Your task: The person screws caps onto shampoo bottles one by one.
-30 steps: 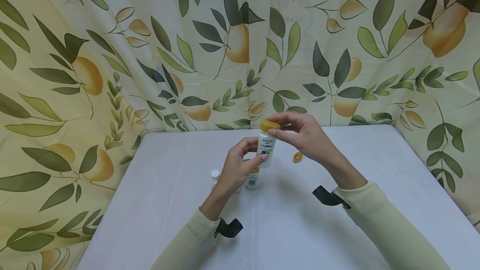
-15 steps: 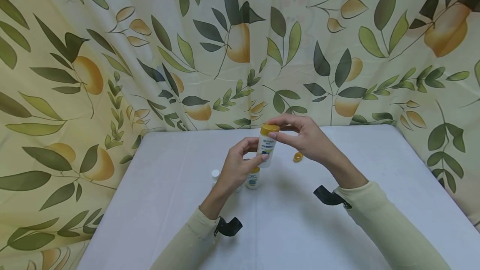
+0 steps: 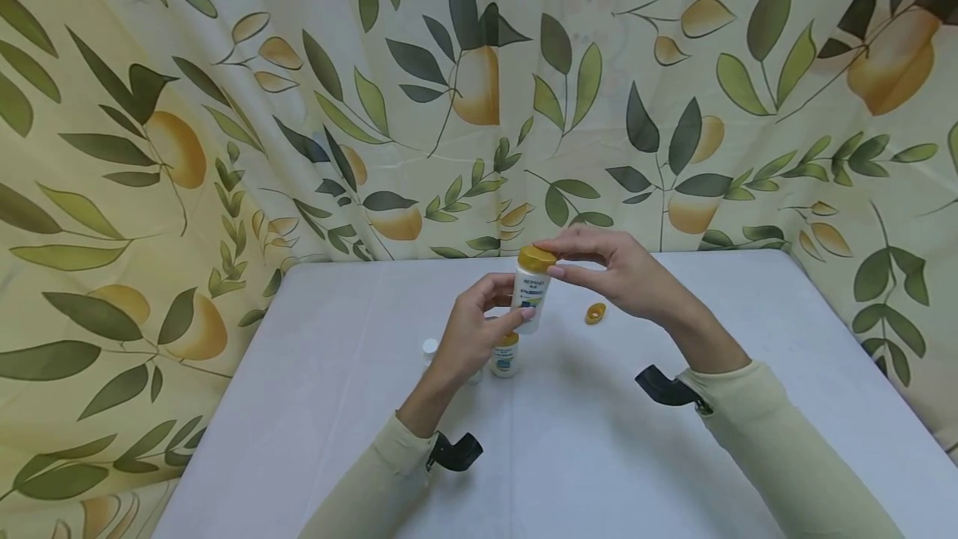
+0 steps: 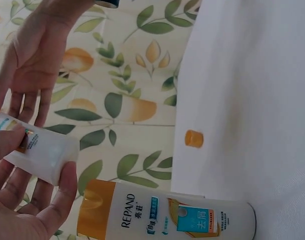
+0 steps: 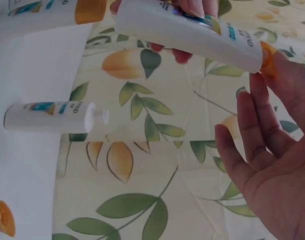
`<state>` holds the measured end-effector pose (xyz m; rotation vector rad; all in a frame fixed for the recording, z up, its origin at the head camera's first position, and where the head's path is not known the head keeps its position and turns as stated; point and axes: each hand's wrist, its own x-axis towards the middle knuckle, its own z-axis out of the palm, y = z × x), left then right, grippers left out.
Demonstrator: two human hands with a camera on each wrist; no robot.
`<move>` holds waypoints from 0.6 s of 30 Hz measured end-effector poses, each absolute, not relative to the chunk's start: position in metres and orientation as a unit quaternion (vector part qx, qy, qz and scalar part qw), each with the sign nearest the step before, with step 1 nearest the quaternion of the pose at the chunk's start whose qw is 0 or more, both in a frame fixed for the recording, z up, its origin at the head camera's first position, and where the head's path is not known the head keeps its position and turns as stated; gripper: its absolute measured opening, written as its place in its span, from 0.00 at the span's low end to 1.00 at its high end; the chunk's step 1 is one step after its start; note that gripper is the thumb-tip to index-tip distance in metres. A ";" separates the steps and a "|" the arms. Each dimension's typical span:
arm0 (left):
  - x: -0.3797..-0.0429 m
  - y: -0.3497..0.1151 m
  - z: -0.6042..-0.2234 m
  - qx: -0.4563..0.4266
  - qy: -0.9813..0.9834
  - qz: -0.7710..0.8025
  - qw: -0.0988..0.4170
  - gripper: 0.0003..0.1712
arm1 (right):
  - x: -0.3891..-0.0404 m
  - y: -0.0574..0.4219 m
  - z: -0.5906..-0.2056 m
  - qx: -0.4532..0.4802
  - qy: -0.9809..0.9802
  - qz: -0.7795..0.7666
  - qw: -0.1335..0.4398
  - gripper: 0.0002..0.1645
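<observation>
My left hand [image 3: 479,323] grips a white shampoo bottle [image 3: 530,294] round its body, thumb across the label. The bottle is raised above the table and slightly tilted. On top of it sits a yellow flip-top cap [image 3: 536,257]. With thumb and index finger, my right hand [image 3: 609,269] pinches the cap's right side; in the right wrist view the other fingers [image 5: 252,135] spread away from the bottle. Behind my left hand stands another yellow-capped shampoo bottle [image 3: 505,358], its label large in the left wrist view.
A loose yellow cap [image 3: 595,314] lies on the white table [image 3: 569,456], right of the bottles. The right wrist view shows an uncapped white bottle [image 5: 52,117] standing on the table. A white bottle top [image 3: 430,347] shows left of my left wrist. A leaf-patterned curtain [image 3: 419,123] hangs behind.
My right hand's fingers have slid from over the cap to its right side, and that arm has shifted slightly right. The cap has gone from tilted to seated straight. My left hand stays nearly still.
</observation>
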<state>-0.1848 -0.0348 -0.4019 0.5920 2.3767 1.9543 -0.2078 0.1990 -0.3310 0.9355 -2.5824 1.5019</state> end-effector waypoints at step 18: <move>-0.182 -0.036 -0.404 0.221 0.745 0.629 0.000 0.26 | -0.206 0.189 -0.340 0.285 -0.811 0.511 0.021 0.27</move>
